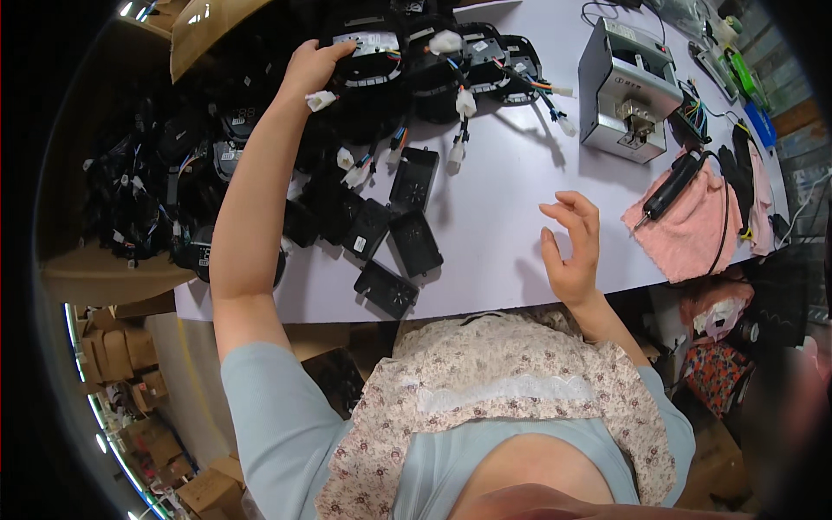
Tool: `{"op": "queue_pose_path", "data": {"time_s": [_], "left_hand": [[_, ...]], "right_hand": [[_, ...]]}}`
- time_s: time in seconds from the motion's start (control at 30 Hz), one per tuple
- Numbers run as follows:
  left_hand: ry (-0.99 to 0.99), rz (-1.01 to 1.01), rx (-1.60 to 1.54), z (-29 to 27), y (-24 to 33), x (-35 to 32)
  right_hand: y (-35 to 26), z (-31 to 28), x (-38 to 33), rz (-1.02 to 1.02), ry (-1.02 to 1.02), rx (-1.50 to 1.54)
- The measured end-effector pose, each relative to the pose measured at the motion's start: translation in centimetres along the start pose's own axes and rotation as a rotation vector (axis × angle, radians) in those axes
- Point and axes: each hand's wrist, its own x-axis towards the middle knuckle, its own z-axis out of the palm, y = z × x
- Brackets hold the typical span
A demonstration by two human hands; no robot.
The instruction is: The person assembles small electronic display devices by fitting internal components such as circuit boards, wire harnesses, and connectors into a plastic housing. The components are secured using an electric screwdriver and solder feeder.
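Note:
My left hand (310,68) reaches far forward and rests its fingers on a black display unit (368,54) with a pale screen and coloured wires. That unit lies among other black units with white connectors (485,61) at the back of the white table (503,182). My right hand (574,247) hovers above the table's front edge, fingers apart and curled, holding nothing. Several flat black rectangular covers (407,234) lie between the two hands.
A cardboard box (130,191) full of black wired units stands at the left. A grey metal machine (626,87) sits at the back right. A black electric screwdriver (672,186) lies on a pink cloth (689,230). Cartons are stacked on the floor at lower left.

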Motion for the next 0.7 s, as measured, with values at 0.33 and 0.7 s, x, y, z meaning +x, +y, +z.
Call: {"op": "queue_pose_path", "data": {"time_s": [0.33, 0.7], "left_hand": [[0.183, 0.26, -0.063, -6.8, -7.2, -0.7], [0.455, -0.292, 0.962, -11.7, -16.5, -25.4]], "right_hand": [[-1.4, 1.2, -0.3, -0.024, -0.056, -0.009], [-1.9, 3.0, -0.4, 0.076, -0.317, 0.127]]}}
